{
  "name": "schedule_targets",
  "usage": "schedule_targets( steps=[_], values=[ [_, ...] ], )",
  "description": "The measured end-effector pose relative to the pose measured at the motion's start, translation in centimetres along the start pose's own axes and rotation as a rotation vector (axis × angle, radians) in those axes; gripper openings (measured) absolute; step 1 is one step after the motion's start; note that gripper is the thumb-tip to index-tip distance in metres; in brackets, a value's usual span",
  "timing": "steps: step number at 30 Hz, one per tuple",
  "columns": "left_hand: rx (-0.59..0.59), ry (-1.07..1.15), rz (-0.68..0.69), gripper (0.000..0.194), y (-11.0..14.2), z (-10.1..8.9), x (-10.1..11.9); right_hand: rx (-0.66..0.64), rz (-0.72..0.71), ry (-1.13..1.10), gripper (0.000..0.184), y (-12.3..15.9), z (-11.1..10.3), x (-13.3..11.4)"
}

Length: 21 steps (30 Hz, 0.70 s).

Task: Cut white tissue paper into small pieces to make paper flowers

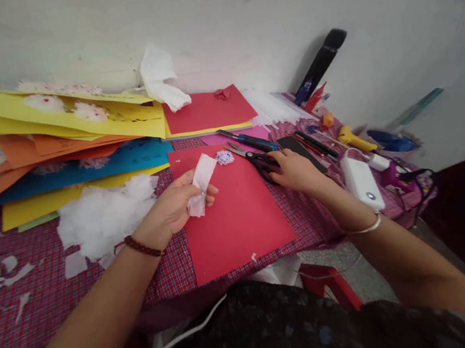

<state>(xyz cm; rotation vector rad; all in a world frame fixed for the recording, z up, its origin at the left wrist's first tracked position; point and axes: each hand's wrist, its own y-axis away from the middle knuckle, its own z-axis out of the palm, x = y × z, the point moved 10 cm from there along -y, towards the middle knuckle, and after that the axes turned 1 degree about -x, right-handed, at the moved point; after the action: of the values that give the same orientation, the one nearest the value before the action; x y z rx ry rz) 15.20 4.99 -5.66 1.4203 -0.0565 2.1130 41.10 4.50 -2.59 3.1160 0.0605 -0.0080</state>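
My left hand point(177, 202) pinches a folded strip of white tissue paper point(205, 170) above the left side of a red paper sheet point(236, 221). My right hand point(295, 170) has its fingers closed at the black handles of a pair of scissors point(260, 163), near the sheet's right edge. The scissor blades point away to the upper left and look slightly apart. A small crumpled white ball with purple-blue marks point(225, 157) rests on the red sheet, just right of the strip. A dark phone-like slab point(300, 150) lies beyond my right fingers.
To the left are a pile of white tissue pieces point(104, 214) and stacked coloured sheets point(115, 119) bearing fluffy white shapes. A white power bank point(362, 182), pens point(317, 144) and a yellow glue gun point(356, 139) are at right. A wall point(210, 22) stands behind.
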Motion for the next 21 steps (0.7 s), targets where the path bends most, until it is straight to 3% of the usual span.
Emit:
schedule_targets(
  steps=[4,8,13,15,18,21],
  values=[
    [0.031,0.008,0.027,0.05,-0.2,-0.8,0.2,-0.008,-0.043,0.015,0.059,-0.3,-0.2,-0.6],
    [0.016,0.073,0.07,0.028,-0.3,-0.6,1.0,0.029,-0.167,-0.062,0.065,-1.0,-0.2,-1.4],
    [0.119,0.128,0.219,0.029,-0.3,-1.4,2.3,0.216,-0.063,-0.296,0.056,-1.2,-1.1,0.8],
    [0.171,0.096,0.287,0.026,0.0,-1.9,3.1,0.23,-0.07,-0.488,0.059,-0.7,-1.7,0.6],
    [0.229,0.036,0.381,0.021,0.8,-2.6,4.7,0.012,-0.253,-0.814,0.07,0.2,-2.0,-3.3],
    [0.255,-0.018,0.512,0.021,1.8,-3.1,6.9,-0.221,-0.467,-0.891,0.068,1.6,-2.6,-8.6]
  ],
)
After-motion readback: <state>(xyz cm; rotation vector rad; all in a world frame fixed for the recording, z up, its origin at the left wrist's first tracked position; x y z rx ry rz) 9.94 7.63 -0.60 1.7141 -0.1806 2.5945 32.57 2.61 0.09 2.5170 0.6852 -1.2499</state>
